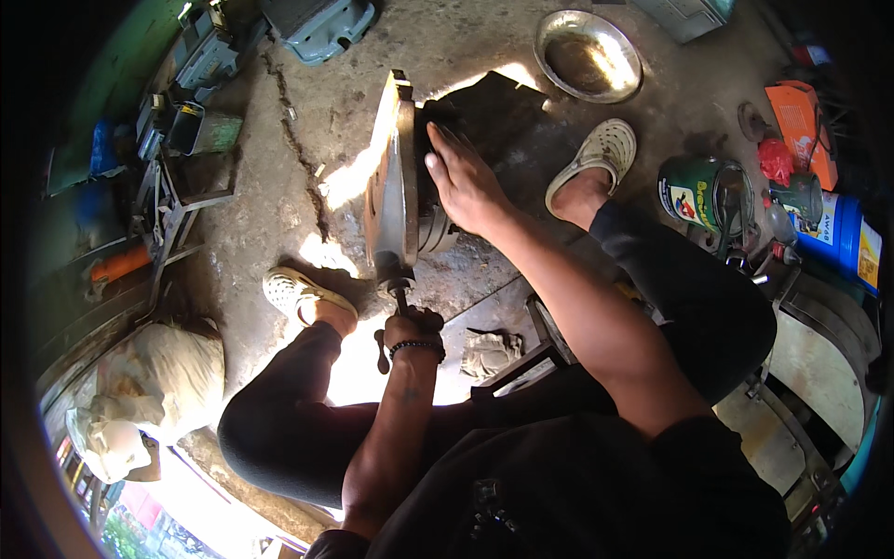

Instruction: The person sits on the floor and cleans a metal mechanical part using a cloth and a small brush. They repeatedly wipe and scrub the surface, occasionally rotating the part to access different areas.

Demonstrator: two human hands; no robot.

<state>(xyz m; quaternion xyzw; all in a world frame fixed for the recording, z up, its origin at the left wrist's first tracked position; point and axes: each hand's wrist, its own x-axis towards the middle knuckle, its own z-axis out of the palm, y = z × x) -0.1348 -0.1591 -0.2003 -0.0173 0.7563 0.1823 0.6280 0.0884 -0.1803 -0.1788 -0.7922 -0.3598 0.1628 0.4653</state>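
Observation:
In front of me stands a metal machine part with a broad flange [408, 177] seen nearly edge-on and a ridged round body behind it. My left hand [414, 328], with a beaded bracelet at its wrist, is closed round a tool handle [382, 352]. From that fist a short dark shaft [400, 296] runs up to the flange's near end. My right hand [466, 182] lies with fingers stretched out against the dark far side of the part, holding nothing. Next to those fingers is a black sheet-like piece [494, 112], partly in shadow.
A round metal basin [588, 56] sits beyond my right foot. At the right are a dark green can [689, 191], a blue bucket [838, 238] and an orange box [801, 130]. A crumpled glove-like cloth [491, 354] lies near my lap. A metal frame [177, 210] stands left.

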